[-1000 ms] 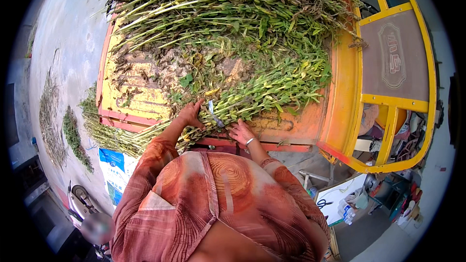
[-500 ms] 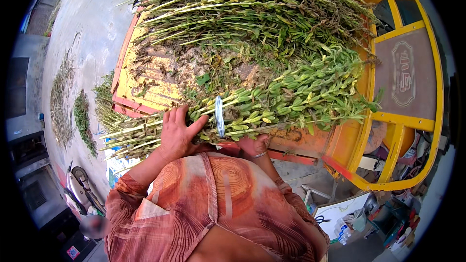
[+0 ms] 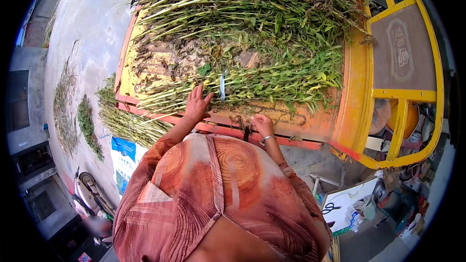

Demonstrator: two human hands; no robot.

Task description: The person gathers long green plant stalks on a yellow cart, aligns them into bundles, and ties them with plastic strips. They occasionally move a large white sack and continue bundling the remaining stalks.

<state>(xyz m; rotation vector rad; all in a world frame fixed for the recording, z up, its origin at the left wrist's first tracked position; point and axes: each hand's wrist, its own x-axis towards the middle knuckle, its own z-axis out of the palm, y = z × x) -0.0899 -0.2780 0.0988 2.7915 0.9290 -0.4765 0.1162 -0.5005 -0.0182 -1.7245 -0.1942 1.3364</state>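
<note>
A: Fingers of the left hand are spread wide and lie flat on the near end of the tied bundle of green stalks, pressing rather than gripping. Right hand sits at the red rear edge of the cart bed, fingers curled; can't tell if anything is in them.

B: Where's the bundle exactly?

A: Lying across the yellow cart bed, nearest the person, stalk butts to the left, leafy tops to the right. A pale blue-white tie wraps it just right of the left hand. A bigger loose heap of stalks lies behind it, farther up the bed.

B: Handling?

A: My read: long, springy stems, light singly but bulky as a bundle. Leafy end is floppy and sheds. Best hold is near the tie, where it's compact; grabbing the tips would let it sag and slide apart.

B: Anything else around?

A: More stalks spread on the concrete ground at left.
</note>
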